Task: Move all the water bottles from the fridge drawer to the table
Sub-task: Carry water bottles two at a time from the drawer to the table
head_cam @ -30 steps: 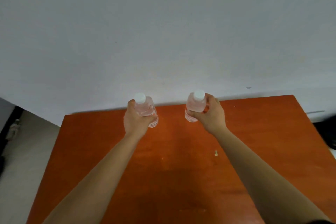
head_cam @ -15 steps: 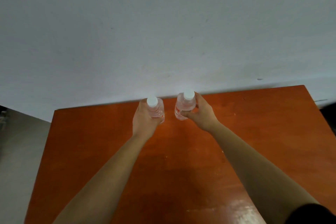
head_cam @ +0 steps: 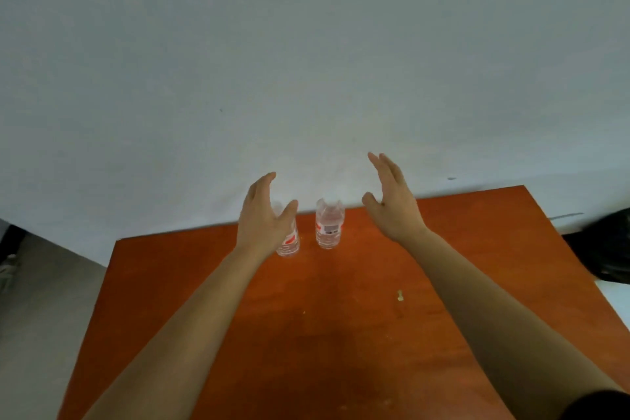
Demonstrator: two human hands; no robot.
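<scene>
Both hands have let go of the bottles they gripped half a second ago. The left hand (head_cam: 262,218) and right hand (head_cam: 392,204) are now spread, fingers straight, holding nothing. The left bottle (head_cam: 290,244) and right bottle (head_cam: 329,227) stand upright just beside each other, not touching, at the middle of the far edge of the tabletop (head_cam: 341,334), close to the wall (head_cam: 306,61). The right hand is raised well clear of its bottle. The left hand overlaps the left bottle in this view, thumb across its shoulder, and contact cannot be judged. The likely hazard is a hand clipping the left bottle as it draws back. These bottles look tall, narrow-based and light, so a tipped one would probably strike its neighbour or roll on the smooth top. They are clear, thin, ribbed plastic cylinders with red-and-white labels, and the right label has a dark printed patch. The tabletop is glossy orange-brown, wood-like and flat, with a pale crumb (head_cam: 400,295) towards its right edge. The wall is matt and pale. The fridge drawer is out of view.
</scene>
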